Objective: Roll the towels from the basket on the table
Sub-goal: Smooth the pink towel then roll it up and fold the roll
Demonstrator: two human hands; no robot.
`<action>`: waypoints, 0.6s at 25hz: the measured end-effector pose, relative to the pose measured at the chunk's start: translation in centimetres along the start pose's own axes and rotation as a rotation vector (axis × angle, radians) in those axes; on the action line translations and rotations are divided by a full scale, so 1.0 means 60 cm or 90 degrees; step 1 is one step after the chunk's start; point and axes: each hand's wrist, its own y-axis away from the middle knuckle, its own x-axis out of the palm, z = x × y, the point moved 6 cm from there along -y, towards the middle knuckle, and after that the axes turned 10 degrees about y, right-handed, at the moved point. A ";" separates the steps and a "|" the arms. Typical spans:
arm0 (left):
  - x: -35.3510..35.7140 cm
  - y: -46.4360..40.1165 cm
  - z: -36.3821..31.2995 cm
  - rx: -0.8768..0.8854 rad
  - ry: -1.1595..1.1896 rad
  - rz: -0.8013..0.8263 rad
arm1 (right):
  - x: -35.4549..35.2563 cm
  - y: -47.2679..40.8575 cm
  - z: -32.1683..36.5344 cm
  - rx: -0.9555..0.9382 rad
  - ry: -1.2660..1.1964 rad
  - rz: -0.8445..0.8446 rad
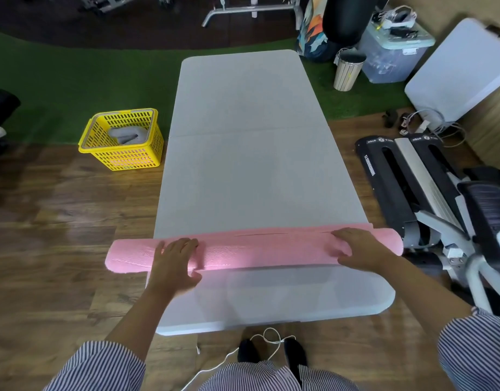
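Both hands lay low in the frame, left hand (175, 258) and right hand (353, 248) spread flat, fingers released, pressing the pink towel (254, 249) near each end so the roll stayed even. It spanned the table (248, 165), nearly all rolled. Grey towel (127, 134) waited in the basket (122, 153), left of frame.

gym room: stepper machine (412, 190), punching bag (346, 18)

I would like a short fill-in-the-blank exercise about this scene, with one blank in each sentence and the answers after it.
1. Both hands, the left hand and the right hand, rest on a rolled towel whose colour is ____.
2. The yellow basket stands on the ____, not on the table.
3. The towel inside the basket is ____ in colour.

Missing words: pink; floor; grey
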 end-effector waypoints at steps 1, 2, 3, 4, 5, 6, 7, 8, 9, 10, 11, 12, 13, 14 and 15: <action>0.001 0.002 -0.002 0.007 0.003 -0.005 | 0.005 0.002 -0.001 0.005 0.004 0.010; -0.002 0.005 -0.006 0.017 0.008 -0.011 | 0.006 0.002 -0.003 0.010 -0.003 0.011; -0.005 0.006 -0.012 0.029 0.011 -0.012 | 0.006 0.001 -0.006 0.013 -0.010 0.014; -0.005 0.007 -0.017 0.037 0.015 -0.001 | 0.007 -0.001 -0.011 0.014 -0.013 0.028; -0.005 0.007 -0.020 0.033 0.022 0.024 | 0.007 -0.002 -0.014 0.013 -0.013 0.051; -0.005 0.007 -0.018 0.020 0.042 0.051 | 0.007 -0.003 -0.016 0.014 -0.013 0.074; -0.003 0.007 -0.013 0.004 0.064 0.078 | 0.003 -0.005 -0.017 0.014 -0.008 0.085; -0.005 0.006 -0.008 -0.005 0.082 0.085 | -0.003 -0.008 -0.017 0.015 0.005 0.077; -0.009 0.004 -0.004 0.001 0.091 0.064 | -0.013 -0.012 -0.015 0.015 0.031 0.041; -0.017 0.003 -0.002 0.012 0.084 0.017 | -0.025 -0.016 -0.011 0.018 0.069 -0.018; -0.021 0.004 0.001 0.015 0.065 -0.036 | -0.037 -0.020 -0.005 0.027 0.119 -0.077; -0.024 0.006 0.003 0.002 0.046 -0.082 | -0.045 -0.024 -0.001 0.045 0.161 -0.114; -0.026 0.010 0.003 -0.016 0.035 -0.112 | -0.048 -0.028 0.002 0.063 0.179 -0.120; -0.024 0.013 0.002 -0.030 0.035 -0.122 | -0.048 -0.032 0.003 0.076 0.169 -0.108; -0.021 0.015 0.003 -0.034 0.039 -0.122 | -0.047 -0.032 0.003 0.089 0.131 -0.087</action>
